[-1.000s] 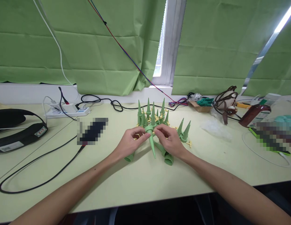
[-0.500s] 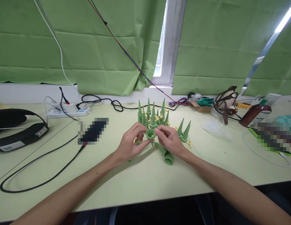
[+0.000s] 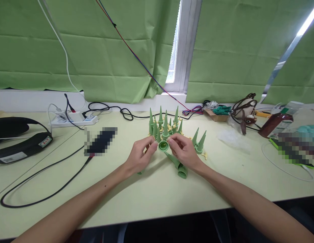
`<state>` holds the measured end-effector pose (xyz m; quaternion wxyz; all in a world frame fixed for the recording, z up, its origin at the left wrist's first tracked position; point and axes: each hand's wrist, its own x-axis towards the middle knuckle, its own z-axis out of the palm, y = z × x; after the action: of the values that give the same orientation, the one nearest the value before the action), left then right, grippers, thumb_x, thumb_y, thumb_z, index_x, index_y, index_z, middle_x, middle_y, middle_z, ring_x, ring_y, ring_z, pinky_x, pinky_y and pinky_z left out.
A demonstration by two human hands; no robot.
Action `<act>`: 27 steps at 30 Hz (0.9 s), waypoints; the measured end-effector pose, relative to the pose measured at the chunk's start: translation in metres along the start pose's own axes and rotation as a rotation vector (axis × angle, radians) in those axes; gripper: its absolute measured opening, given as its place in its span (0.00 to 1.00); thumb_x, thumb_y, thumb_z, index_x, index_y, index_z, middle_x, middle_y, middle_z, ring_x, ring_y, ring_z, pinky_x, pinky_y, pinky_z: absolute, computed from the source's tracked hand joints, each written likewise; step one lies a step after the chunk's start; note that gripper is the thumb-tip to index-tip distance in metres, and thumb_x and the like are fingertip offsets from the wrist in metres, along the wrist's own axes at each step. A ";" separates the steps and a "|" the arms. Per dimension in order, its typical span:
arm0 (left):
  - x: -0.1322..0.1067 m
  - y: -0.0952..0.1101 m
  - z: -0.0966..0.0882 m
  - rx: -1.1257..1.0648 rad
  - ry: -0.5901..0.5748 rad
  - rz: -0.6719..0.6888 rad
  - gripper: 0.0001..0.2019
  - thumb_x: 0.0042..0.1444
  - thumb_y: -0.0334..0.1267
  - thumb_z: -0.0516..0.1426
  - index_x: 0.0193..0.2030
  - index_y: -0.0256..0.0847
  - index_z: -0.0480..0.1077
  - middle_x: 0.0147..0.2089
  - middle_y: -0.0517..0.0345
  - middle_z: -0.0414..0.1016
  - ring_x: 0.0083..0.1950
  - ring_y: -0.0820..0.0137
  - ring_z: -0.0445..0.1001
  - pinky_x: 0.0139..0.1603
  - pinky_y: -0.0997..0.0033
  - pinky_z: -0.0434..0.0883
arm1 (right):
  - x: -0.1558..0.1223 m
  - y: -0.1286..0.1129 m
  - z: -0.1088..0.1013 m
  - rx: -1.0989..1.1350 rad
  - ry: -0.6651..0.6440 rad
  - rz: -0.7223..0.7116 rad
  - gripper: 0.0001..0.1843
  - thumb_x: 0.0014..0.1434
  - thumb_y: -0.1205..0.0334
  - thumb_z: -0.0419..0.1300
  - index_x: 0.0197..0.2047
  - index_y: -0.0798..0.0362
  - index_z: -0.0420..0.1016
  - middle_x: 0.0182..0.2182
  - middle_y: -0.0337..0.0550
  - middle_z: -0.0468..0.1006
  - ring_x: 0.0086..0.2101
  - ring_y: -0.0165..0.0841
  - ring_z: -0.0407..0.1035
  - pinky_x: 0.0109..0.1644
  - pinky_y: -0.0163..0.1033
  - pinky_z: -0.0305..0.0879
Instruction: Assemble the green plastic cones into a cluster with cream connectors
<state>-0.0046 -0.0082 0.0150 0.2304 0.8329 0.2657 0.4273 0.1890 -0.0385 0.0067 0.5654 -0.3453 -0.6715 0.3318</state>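
Note:
A hollow green plastic spike (image 3: 163, 146) is held up over the table with its round, ringed mouth facing me. My right hand (image 3: 182, 149) pinches its rim from the right. My left hand (image 3: 141, 153) is closed, thumb against fingers, its tips right beside the left rim; whatever they hold, if anything, is hidden. Behind the hands, several green spikes (image 3: 165, 125) stand point up among small yellow T-shaped pieces (image 3: 169, 127). Below my right hand lie green spikes with an open end (image 3: 182, 171) toward me. Another green piece (image 3: 140, 172) is partly hidden by my left wrist.
More spikes (image 3: 200, 145) stand to the right beside a yellow T-piece (image 3: 204, 155). A blurred dark device (image 3: 100, 141) with a black cable and a power strip (image 3: 73, 120) lie left. On the right are a clear plastic bag (image 3: 233, 140), a cardboard box (image 3: 217, 115) and a brown bottle (image 3: 276, 124).
My left thumb and fingers have drawn away to the left from around the spike and closed together. The spike's mouth has shifted slightly right; my right hand stays at its rim.

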 end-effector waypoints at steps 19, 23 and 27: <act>0.004 0.006 0.001 -0.191 -0.160 -0.247 0.21 0.65 0.52 0.51 0.27 0.37 0.62 0.27 0.62 0.56 0.28 0.75 0.57 0.28 0.74 0.59 | -0.002 0.004 -0.001 -0.066 -0.050 -0.033 0.11 0.68 0.56 0.54 0.35 0.52 0.68 0.21 0.33 0.62 0.20 0.25 0.55 0.24 0.34 0.52; 0.003 0.006 0.001 -0.117 -0.145 -0.166 0.15 0.64 0.48 0.54 0.35 0.37 0.70 0.35 0.56 0.68 0.34 0.72 0.66 0.31 0.74 0.65 | -0.001 0.003 -0.001 -0.071 -0.050 -0.018 0.11 0.67 0.55 0.54 0.35 0.52 0.68 0.20 0.32 0.62 0.20 0.26 0.54 0.24 0.34 0.52; 0.001 0.004 0.002 -0.012 -0.095 -0.035 0.10 0.62 0.43 0.58 0.40 0.37 0.72 0.40 0.53 0.71 0.33 0.74 0.66 0.30 0.74 0.66 | -0.001 0.001 -0.001 -0.065 -0.037 0.004 0.12 0.67 0.54 0.55 0.33 0.52 0.68 0.20 0.32 0.61 0.20 0.26 0.54 0.23 0.34 0.52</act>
<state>-0.0015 -0.0112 0.0167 0.2551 0.8462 0.2666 0.3845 0.1899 -0.0382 0.0052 0.5408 -0.3584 -0.6917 0.3172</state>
